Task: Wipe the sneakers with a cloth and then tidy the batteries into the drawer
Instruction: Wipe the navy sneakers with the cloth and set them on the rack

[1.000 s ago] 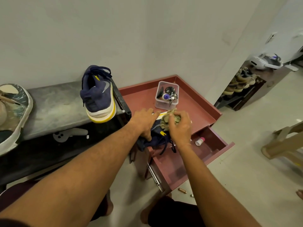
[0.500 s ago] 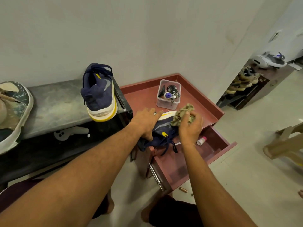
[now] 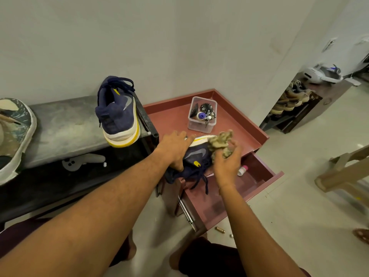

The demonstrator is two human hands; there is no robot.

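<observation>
At centre frame we see a clear tub (image 3: 200, 127) on the red-brown cabinet top (image 3: 167, 114). It holds a blue-capped bottle, keys and a dark pouch. Below and right of it the drawer (image 3: 266, 177) stands pulled out, with one small pink-capped bottle (image 3: 242, 170) lying inside.

The sneaker (image 3: 196, 155) lies on its side at the cabinet's front edge. It is navy with a grey swoosh, a yellow tab and a white-and-yellow sole, and its laces dangle over the drawer. Our left hand (image 3: 173, 150) presses it down, fingers fairly straight across the sole edge. Our right hand (image 3: 227, 164) pinches the bunched olive cloth (image 3: 220, 141) in curled fingers, at the shoe's right end.

The second sneaker (image 3: 117, 114) stands on the grey bench (image 3: 65, 126), left of centre. Two batteries (image 3: 220, 230) lie on the floor below the drawer.

A second ago the cloth sat on top of the shoe. It is now further right, and the left hand has not moved.
</observation>
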